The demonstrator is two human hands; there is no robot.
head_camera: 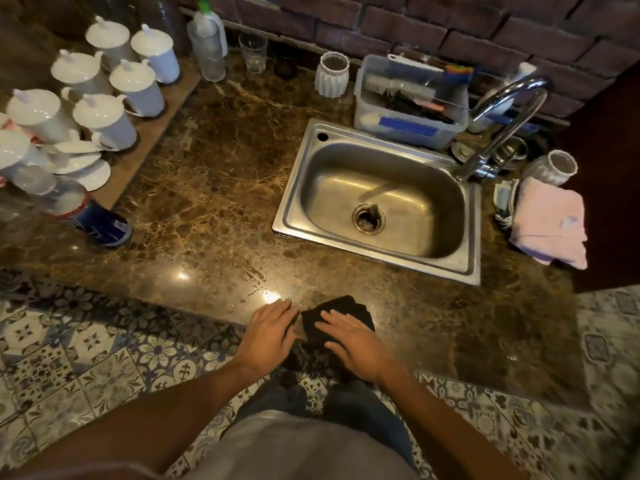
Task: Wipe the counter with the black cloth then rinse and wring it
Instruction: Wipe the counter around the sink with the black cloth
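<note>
- White lidded ceramic jugs (104,112): clustered at far left.
- Tabletop (207,188): glossy brown veined marble.
- Left hand (268,332): fingers straight, flat at the near edge.
- Black cloth (343,311): folded, soft, beside the left hand, pressed under the right hand (349,339), fingers extended.
- Sink (381,206): rectangular brushed steel, round drain.
- Pink towel (550,223): folded.
</note>
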